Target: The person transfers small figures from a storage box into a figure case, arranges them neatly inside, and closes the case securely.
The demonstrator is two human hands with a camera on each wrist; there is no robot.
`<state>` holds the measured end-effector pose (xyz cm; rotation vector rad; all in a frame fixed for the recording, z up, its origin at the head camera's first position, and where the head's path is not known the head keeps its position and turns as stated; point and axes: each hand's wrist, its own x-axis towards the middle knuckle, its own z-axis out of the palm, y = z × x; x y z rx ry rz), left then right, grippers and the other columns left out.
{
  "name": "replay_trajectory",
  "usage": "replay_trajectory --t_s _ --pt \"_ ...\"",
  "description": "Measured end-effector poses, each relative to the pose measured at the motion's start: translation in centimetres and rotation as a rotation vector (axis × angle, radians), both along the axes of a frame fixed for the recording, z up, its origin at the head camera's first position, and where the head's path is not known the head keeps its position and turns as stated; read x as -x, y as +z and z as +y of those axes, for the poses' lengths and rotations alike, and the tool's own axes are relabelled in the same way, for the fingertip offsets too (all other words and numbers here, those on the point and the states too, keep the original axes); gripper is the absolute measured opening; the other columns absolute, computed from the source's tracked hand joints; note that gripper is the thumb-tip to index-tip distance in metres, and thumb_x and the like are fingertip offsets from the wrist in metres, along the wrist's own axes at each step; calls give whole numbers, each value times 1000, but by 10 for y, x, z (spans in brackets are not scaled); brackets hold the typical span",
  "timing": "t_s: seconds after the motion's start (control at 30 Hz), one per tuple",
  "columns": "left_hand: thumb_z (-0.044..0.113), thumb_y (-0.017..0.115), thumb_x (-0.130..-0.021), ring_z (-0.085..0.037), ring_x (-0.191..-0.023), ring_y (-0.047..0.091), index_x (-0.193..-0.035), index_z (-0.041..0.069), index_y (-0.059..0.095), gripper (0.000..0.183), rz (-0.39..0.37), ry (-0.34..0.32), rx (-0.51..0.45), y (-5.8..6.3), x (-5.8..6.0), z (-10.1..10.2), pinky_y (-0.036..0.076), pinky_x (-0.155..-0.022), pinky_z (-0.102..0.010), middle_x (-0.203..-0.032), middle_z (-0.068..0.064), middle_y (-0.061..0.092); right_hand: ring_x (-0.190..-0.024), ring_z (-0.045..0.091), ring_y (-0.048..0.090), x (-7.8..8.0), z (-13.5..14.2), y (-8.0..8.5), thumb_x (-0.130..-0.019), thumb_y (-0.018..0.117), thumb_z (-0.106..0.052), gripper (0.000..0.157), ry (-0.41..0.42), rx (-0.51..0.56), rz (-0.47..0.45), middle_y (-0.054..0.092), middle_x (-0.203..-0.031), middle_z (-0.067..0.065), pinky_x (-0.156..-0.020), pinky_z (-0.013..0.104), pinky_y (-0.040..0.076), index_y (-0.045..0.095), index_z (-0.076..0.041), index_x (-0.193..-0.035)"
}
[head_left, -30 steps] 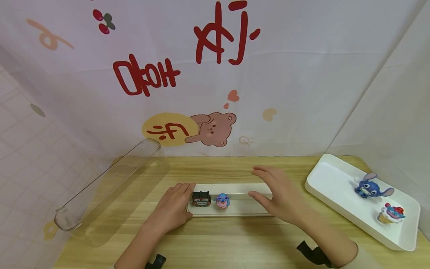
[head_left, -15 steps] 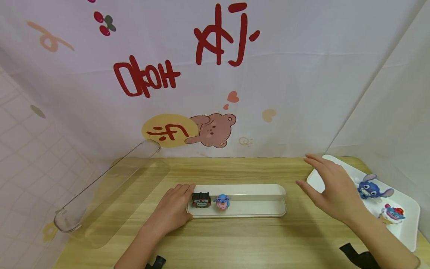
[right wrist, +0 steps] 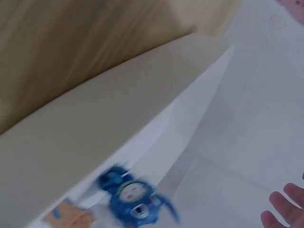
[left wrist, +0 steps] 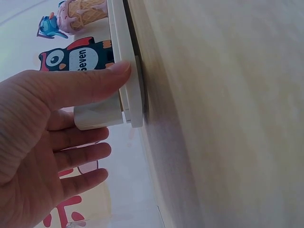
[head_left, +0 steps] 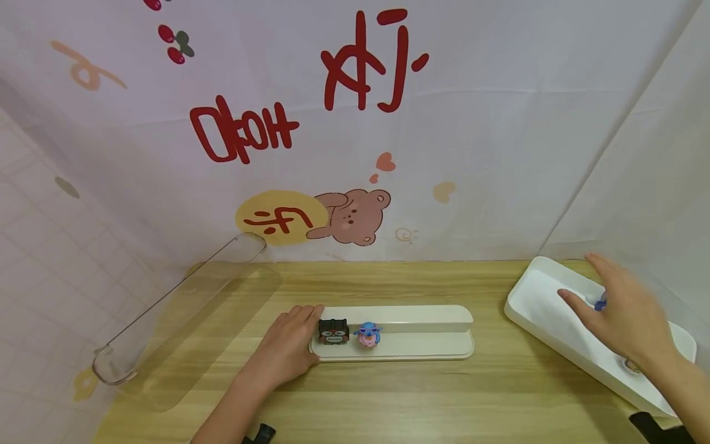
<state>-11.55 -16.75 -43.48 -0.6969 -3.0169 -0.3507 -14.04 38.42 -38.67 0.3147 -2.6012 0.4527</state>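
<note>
Judging by the layout, about halfway: 2 figures on the stand (head_left: 427, 346), 2 in the tray (head_left: 549, 299), which I'd guess are what's left. Cover (head_left: 188, 320) is off, on the surface (head_left: 421, 401) well left of the stand; fitting it is probably the last step.

On the stand: owl (head_left: 333, 333) at the left end, pink-cone figure (head_left: 368, 335) just beside it, right part bare. In the tray: blue figure (right wrist: 135, 204) and tan-cone figure (right wrist: 71, 214), mostly hidden in the head view.

Left hand (head_left: 288, 345) pinches the stand's left end. Right hand (head_left: 627, 314) over the tray, fingers spread, nothing visibly held; contact with the blue figure: can't tell.

Count: 4 figures, 1 stand, 1 tray, 1 cover.
</note>
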Motion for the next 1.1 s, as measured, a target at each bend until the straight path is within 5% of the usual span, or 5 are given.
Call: replay_trajectory --t_s 0.37,0.77,1.1 --pt "18 99 -70 -34 -126 57 -148 -5 53 93 -10 3 -4 1 0 1 48 -104 -53 -138 -16 61 -114 68 45 7 49 -20 -82 87 -32 75 -49 -72 6 48 -138 44 -94 80 35 55 12 -133" --pt "18 100 -69 -34 -126 57 -148 -5 54 94 -6 1 -4 1 0 0 48 -104 -54 -138 -17 61 -109 68 45 5 68 -34 -90 80 -46 78 -141 -157 -249 46 -130 46 -86 78 38 53 15 -130" --pt "19 99 -71 -33 -127 56 -149 -4 53 94 -21 5 -5 1 0 0 47 -105 -53 -139 -16 61 -107 66 49 3 79 -39 -90 82 -27 67 -137 -162 -288 46 -127 45 -82 78 41 51 16 -130"
